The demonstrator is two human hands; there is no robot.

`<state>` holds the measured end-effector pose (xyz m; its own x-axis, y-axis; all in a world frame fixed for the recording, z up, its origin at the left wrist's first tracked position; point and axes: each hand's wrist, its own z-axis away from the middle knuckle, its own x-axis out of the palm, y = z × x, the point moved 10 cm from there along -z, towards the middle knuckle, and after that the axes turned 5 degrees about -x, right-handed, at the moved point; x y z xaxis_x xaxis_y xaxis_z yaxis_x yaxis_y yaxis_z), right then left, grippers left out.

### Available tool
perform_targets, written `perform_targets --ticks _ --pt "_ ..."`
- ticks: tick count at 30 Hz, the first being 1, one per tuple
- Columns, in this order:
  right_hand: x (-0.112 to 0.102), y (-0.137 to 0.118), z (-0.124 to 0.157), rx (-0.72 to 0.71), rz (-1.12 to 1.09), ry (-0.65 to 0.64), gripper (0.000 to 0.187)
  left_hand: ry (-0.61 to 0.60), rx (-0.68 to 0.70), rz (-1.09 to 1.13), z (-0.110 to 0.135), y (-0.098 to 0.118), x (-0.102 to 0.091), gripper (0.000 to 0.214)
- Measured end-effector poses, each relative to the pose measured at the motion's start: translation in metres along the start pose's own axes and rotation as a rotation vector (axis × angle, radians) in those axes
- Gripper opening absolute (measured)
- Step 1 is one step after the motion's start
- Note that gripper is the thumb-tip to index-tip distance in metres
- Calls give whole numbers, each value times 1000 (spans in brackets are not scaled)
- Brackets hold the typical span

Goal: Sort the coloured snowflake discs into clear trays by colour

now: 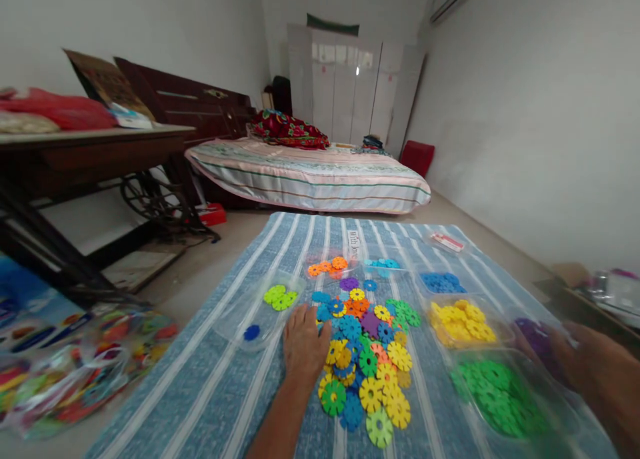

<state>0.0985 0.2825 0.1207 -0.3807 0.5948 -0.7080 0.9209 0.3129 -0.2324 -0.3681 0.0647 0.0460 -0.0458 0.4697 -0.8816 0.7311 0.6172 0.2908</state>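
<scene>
A heap of coloured plastic snowflake discs lies on a blue striped cloth. My left hand rests palm down at the heap's left edge, fingers stretched toward a blue disc. My right hand is at the far right, blurred, by a clear tray of purple discs; its fingers do not show clearly. Clear trays around the heap hold sorted discs: lime green, orange, light blue, blue, yellow and green.
A bag of mixed coloured pieces lies on the floor at the left. Behind it stands a dark sewing-machine table. A bed with a striped cover is beyond the cloth, white wardrobes at the back.
</scene>
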Motion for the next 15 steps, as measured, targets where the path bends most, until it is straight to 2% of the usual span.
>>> perform_targets --ticks 2,4,6,8,10,12,15 --pt "12 -36 10 -87 19 -96 41 -42 -6 -11 2 1 5 42" --pt "14 -95 26 -237 -95 -110 41 -65 25 2 4 5 8 41" --pt "14 -156 41 -329 -241 -111 39 -68 56 23 6 8 10 39" --pt "31 -220 57 -450 -316 -277 33 -56 67 38 7 7 11 38" --pt "51 -272 72 -546 -336 -471 26 -44 86 51 8 8 12 37" --pt "71 -303 82 -573 -275 -620 21 -40 116 61 10 10 13 37" --pt "96 -320 91 -561 -149 -747 23 -34 149 83 13 14 12 36"
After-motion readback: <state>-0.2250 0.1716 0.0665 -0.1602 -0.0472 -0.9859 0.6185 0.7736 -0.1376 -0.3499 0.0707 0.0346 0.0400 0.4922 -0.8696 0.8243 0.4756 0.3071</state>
